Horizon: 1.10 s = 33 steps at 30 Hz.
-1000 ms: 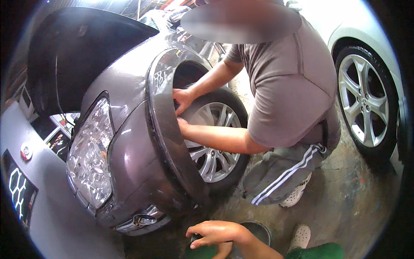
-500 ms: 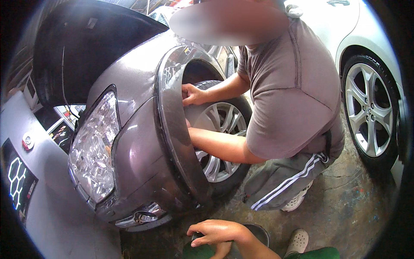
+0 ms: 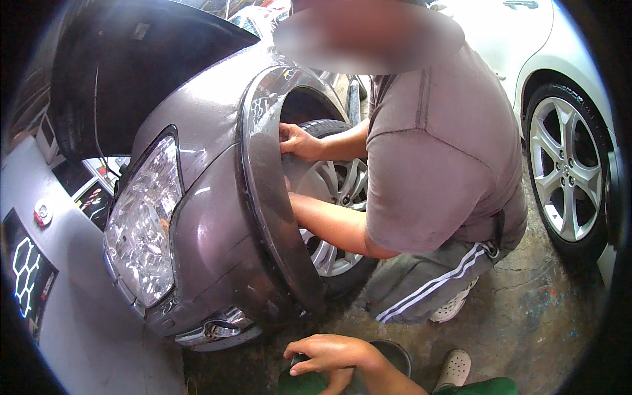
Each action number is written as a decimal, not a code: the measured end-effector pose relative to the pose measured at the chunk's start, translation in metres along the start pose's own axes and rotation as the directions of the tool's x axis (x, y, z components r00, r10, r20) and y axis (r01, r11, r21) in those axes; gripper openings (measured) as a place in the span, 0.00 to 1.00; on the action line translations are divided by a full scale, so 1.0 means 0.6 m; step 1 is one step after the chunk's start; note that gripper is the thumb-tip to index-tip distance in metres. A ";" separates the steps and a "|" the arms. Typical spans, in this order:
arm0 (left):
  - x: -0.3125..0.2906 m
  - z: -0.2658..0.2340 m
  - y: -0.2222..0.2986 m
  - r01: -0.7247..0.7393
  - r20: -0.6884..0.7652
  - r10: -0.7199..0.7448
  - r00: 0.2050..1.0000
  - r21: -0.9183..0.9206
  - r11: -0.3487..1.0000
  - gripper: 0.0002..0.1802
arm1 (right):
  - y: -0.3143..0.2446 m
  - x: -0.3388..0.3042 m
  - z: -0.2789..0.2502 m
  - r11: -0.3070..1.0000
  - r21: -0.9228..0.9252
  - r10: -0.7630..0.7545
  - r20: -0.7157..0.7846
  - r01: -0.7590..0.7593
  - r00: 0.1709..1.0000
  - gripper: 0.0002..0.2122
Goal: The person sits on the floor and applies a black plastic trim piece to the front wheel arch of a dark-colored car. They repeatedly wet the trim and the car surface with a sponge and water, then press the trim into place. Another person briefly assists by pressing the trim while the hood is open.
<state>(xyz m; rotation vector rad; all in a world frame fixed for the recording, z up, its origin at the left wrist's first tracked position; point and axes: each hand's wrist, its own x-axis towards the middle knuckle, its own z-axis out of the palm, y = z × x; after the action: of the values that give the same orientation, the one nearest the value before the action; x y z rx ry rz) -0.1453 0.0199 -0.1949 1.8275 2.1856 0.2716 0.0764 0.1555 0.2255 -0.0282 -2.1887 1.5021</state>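
Note:
My right hand point(image 3: 326, 353) is low in the head view, palm down, its fingers curled round a small dark rounded thing point(image 3: 299, 359) that is mostly covered. Beneath that wrist shows part of my left hand or wrist point(image 3: 338, 380); its fingers are hidden. Both are above my green-clothed leg point(image 3: 299, 383), beside a dark round tub point(image 3: 399, 356). Ahead, a co-worker crouches at the front wheel point(image 3: 336, 181) of a dark grey car. One co-worker's hand point(image 3: 300, 142) grips inside the wheel arch trim point(image 3: 266, 197); the other hand is mostly hidden behind it.
The grey car's headlight point(image 3: 145, 224) and fog lamp point(image 3: 220, 327) face left, under a raised black hood point(image 3: 145, 72). At the right stands a white car with a silver wheel point(image 3: 566, 168). A grey panel point(image 3: 105, 289) is at the left. My beige clog point(image 3: 455, 368) rests on the stained floor.
The co-worker's upper body has leaned a little toward the grey car, covering more of the wheel. Their upper hand has shifted slightly. My hands have hardly moved.

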 end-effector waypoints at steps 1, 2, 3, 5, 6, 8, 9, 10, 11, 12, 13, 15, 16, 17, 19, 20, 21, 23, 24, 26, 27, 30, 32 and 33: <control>-0.003 -0.009 0.008 0.011 -0.020 -0.013 1.000 -0.057 0.998 0.20 | 0.002 0.002 0.001 1.000 0.005 0.017 0.009 -0.017 1.000 0.24; -0.006 -0.020 0.016 0.023 -0.033 -0.027 0.999 -0.105 0.994 0.21 | 0.004 0.003 0.002 0.999 0.010 0.034 0.017 -0.035 0.999 0.24; -0.010 -0.029 0.024 0.031 -0.042 -0.038 0.998 -0.145 0.989 0.22 | 0.005 0.004 0.002 0.999 0.015 0.052 0.026 -0.052 0.998 0.24; -0.016 -0.039 0.034 0.047 -0.048 -0.058 0.997 -0.204 0.978 0.24 | 0.005 0.004 0.002 0.998 0.008 0.058 0.030 -0.058 0.998 0.24; -0.018 -0.041 0.038 0.048 -0.050 -0.061 0.997 -0.232 0.972 0.26 | 0.005 0.003 0.000 0.998 0.003 0.062 0.031 -0.062 0.998 0.24; -0.018 -0.041 0.047 0.071 -0.009 -0.076 0.997 -0.245 0.967 0.28 | 0.007 0.002 -0.002 0.997 0.007 0.078 0.026 -0.078 0.997 0.24; -0.021 -0.036 0.036 0.112 0.035 -0.106 0.994 -0.264 0.958 0.29 | 0.005 0.005 0.000 0.997 0.016 0.076 0.030 -0.077 0.997 0.24; -0.025 -0.028 0.008 0.113 0.095 -0.100 0.990 -0.139 0.984 0.29 | -0.001 0.009 0.005 0.998 0.028 0.059 0.044 -0.061 0.997 0.24; -0.029 -0.013 0.000 0.086 0.128 -0.080 0.989 -0.045 0.995 0.29 | -0.002 0.010 0.007 0.998 0.029 0.058 0.048 -0.059 0.997 0.24; -0.022 -0.005 0.002 0.068 0.138 -0.069 0.988 0.007 0.998 0.28 | -0.001 0.009 0.006 0.998 0.027 0.063 0.048 -0.064 0.997 0.24; -0.019 0.000 0.002 0.058 0.139 -0.062 0.988 0.030 0.998 0.28 | -0.003 0.009 0.005 0.997 0.035 0.072 0.056 -0.074 0.996 0.24; -0.017 0.006 0.001 0.064 0.132 -0.068 0.989 0.033 0.997 0.28 | -0.010 0.008 0.000 0.994 0.056 0.089 0.071 -0.093 0.994 0.23; -0.018 0.007 0.000 0.071 0.127 -0.075 0.989 0.028 0.997 0.28 | -0.017 0.007 -0.004 0.991 0.065 0.110 0.085 -0.116 0.990 0.23; -0.018 0.006 0.003 0.078 0.124 -0.079 0.989 0.014 0.997 0.28 | -0.025 0.005 -0.008 0.987 0.074 0.135 0.096 -0.142 0.986 0.23; -0.018 0.000 0.006 0.091 0.107 -0.088 0.990 -0.024 0.996 0.28 | -0.031 0.003 -0.012 0.983 0.081 0.154 0.104 -0.163 0.983 0.23; -0.017 -0.004 0.015 0.093 0.098 -0.088 0.991 -0.049 0.994 0.28 | -0.030 0.000 -0.014 0.983 0.077 0.158 0.095 -0.165 0.983 0.23; -0.019 -0.010 0.018 0.099 0.087 -0.093 0.992 -0.071 0.993 0.28 | -0.031 -0.002 -0.015 0.984 0.075 0.155 0.089 -0.162 0.984 0.23; -0.024 -0.023 0.027 0.108 0.057 -0.101 0.993 -0.128 0.986 0.28 | -0.028 -0.004 -0.014 0.977 0.091 0.185 0.096 -0.193 0.978 0.22; -0.024 -0.031 0.030 0.105 0.043 -0.100 0.994 -0.154 0.983 0.28 | -0.026 -0.005 -0.014 0.973 0.097 0.199 0.100 -0.209 0.975 0.22; -0.026 -0.048 0.041 0.097 0.017 -0.096 0.995 -0.210 0.973 0.29 | -0.008 -0.007 -0.005 0.964 0.087 0.242 0.103 -0.251 0.965 0.21; -0.029 -0.060 0.047 0.094 -0.003 -0.097 0.995 -0.240 0.966 0.29 | 0.002 -0.006 -0.001 0.959 0.083 0.261 0.109 -0.270 0.959 0.21; -0.033 -0.127 0.117 0.226 0.163 -0.190 0.968 -0.244 0.943 0.33 | 0.035 -0.010 -0.002 0.898 0.019 0.431 0.164 -0.440 0.887 0.21; -0.051 -0.160 0.141 -0.051 -0.207 0.060 0.976 0.049 0.997 0.33 | 0.099 -0.010 0.034 0.846 -0.134 0.531 0.119 -0.516 0.839 0.22; -0.052 -0.164 0.157 -0.159 -0.350 0.228 0.909 0.215 0.964 0.33 | 0.144 -0.018 0.054 0.799 -0.216 0.588 0.080 -0.562 0.805 0.22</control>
<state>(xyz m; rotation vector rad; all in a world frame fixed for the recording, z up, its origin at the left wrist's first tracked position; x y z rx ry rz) -0.0852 0.0099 -0.0690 2.2613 2.3346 0.5140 0.0516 0.1584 0.1360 -0.7384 -2.5741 1.6322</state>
